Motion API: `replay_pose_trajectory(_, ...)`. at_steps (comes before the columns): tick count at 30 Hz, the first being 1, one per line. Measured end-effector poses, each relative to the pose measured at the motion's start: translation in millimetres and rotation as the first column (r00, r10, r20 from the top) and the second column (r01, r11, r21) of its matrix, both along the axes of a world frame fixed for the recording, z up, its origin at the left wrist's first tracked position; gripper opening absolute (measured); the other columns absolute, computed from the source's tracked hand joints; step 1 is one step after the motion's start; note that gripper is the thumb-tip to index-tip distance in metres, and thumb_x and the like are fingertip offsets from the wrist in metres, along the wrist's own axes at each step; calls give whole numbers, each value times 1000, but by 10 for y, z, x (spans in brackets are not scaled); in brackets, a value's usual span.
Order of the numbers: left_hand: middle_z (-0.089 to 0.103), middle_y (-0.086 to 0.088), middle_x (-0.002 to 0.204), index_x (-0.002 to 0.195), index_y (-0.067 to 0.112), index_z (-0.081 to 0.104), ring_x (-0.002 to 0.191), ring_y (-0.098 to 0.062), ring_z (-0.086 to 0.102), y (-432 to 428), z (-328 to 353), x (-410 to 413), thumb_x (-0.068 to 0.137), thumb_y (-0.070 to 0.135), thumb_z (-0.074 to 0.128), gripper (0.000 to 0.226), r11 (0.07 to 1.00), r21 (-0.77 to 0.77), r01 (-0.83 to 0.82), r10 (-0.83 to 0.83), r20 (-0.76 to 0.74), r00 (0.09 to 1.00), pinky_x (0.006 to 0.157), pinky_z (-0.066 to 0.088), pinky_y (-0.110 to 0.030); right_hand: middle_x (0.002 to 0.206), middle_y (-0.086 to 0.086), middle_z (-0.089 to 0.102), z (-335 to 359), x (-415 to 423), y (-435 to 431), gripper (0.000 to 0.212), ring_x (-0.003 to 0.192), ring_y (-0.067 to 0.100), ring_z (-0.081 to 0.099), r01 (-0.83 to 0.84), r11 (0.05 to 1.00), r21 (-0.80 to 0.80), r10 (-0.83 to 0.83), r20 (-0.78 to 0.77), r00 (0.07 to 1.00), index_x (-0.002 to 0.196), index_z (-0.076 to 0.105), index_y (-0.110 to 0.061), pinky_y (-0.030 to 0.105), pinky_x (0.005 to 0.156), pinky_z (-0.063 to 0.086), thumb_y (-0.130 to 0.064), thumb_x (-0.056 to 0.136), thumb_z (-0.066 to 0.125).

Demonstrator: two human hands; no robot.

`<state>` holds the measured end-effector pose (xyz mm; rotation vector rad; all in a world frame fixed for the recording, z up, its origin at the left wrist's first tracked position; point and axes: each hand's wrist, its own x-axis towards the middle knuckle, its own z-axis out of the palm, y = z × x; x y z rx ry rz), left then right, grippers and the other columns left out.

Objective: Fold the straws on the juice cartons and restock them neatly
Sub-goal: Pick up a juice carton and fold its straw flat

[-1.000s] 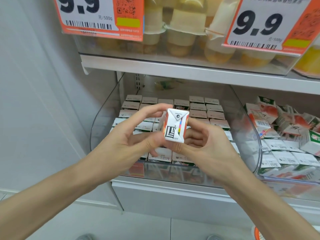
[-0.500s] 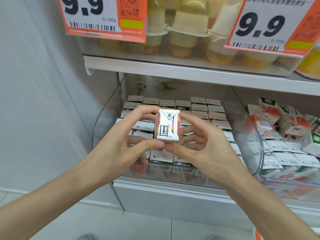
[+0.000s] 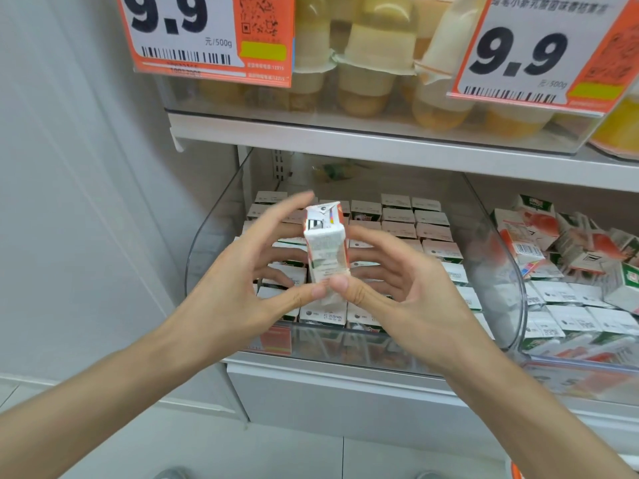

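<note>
A small white juice carton (image 3: 326, 250) is held upright in front of the clear bin (image 3: 387, 350), its printed side facing me and its end panel tipped away. My left hand (image 3: 238, 292) pinches its lower end with the thumb, index finger stretched along its left side. My right hand (image 3: 401, 299) pinches the same lower end with the thumb, fingers curled behind the carton. No straw is visible on it. Neat rows of cartons (image 3: 401, 229) fill the bin behind.
A second clear bin (image 3: 581, 375) on the right holds jumbled red and green cartons (image 3: 567, 257). The shelf (image 3: 345, 140) above carries jelly cups (image 3: 377, 74) and two orange 9.9 price tags (image 3: 207, 36). A white wall stands at the left.
The carton has been turned: its end panel, which faced me, now tips away and a long printed side faces me. Both hands shifted their grip to its lower end.
</note>
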<state>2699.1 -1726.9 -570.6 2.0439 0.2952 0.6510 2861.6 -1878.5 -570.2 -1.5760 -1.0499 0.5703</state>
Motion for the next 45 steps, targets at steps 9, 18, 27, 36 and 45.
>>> replay_pose_trajectory(9, 43, 29, 159, 155, 60, 34, 135, -5, 60, -17, -28, -2, 83, 47, 88, 91, 989, 79, 121, -113, -102, 988, 100, 55, -22, 97, 3, 83, 44, -42, 13, 44, 79, 25, 80, 23, 998, 57, -13, -172, 985, 132, 57, -60, 35, 80, 66, -59, 91, 70)
replay_pose_trajectory(18, 63, 18, 140, 153, 61, 39, 121, -16, 70, 17, -39, 16, 94, 39, 69, 70, 992, -97, 82, -84, -26, 996, 101, 57, -31, 101, 8, 79, 63, 0, -11, 66, 88, 23, 77, -81, 996, 41, 86, -148, 985, 140, 55, -62, 35, 87, 63, -8, 103, 52)
replay_pose_trajectory(27, 75, -2, 116, 157, 43, 43, 103, -19, 73, 23, -28, 26, 98, 49, 61, 62, 973, -200, 114, -130, -68, 989, 89, 61, -35, 91, -3, 68, -43, 24, 4, 73, 90, 15, 68, 11, 997, 70, -23, 185, 982, 141, 59, -54, 23, 81, 55, -7, 91, 84)
replay_pose_trajectory(36, 66, 14, 129, 132, 44, 70, 120, -12, 68, 154, 16, -7, 89, 49, 76, 44, 993, -117, 26, -30, -31, 999, 95, 59, -32, 139, -11, 66, -25, 6, 8, 54, 132, 16, 62, -123, 989, 82, 115, 96, 989, 151, 57, -38, 48, 110, 52, -29, 99, 69)
replay_pose_trajectory(45, 71, 15, 135, 141, 38, 64, 128, -14, 67, 142, 42, -40, 90, 27, 76, 54, 991, -125, 41, -42, 2, 999, 91, 61, -25, 135, -24, 70, 1, 10, -7, 40, 130, 9, 65, -196, 979, 52, 188, 124, 974, 142, 65, -34, 36, 109, 53, -15, 106, 61)
